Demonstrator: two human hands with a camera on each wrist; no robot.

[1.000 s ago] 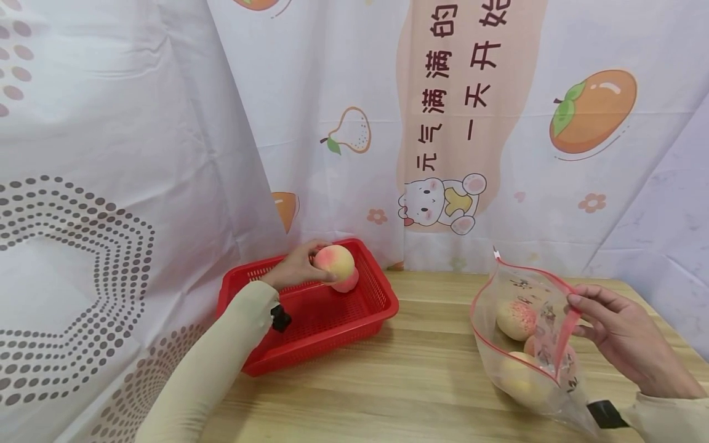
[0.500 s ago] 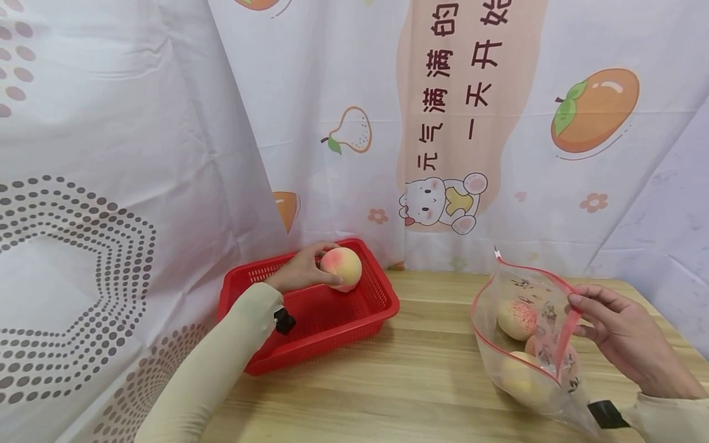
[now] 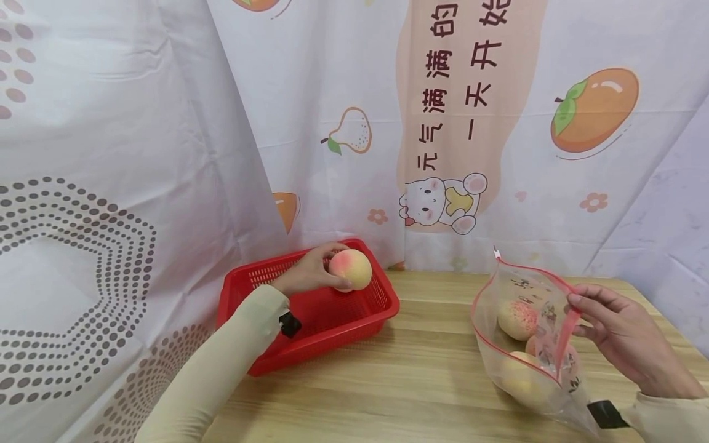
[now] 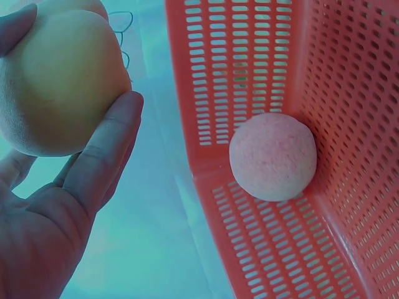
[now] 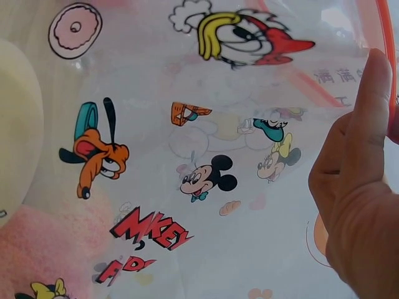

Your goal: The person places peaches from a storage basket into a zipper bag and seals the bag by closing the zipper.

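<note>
In the head view my left hand (image 3: 310, 272) grips a yellow-and-pink peach (image 3: 354, 269) over the right part of a red perforated basket (image 3: 318, 315). The left wrist view shows a second, pinker peach (image 4: 273, 156) lying in a corner of that basket; from the head it is hidden behind the held one. To the right, my right hand (image 3: 631, 335) pinches the red zip edge of a clear printed zip bag (image 3: 565, 400), whose mouth gapes. Inside the bag lie 3 visible peaches, one speckled red (image 3: 517, 320), one pale yellow (image 3: 522, 378).
A wooden table (image 3: 421, 363) carries both basket and bag, with bare wood between them. Behind it hangs a printed curtain (image 3: 354, 191), close to the basket's back rim. Another patterned sheet (image 3: 183, 154) hangs at the left.
My left hand has shifted a little to the right with the peach, which now covers the one behind it in the head view. The right hand and bag stay put.
</note>
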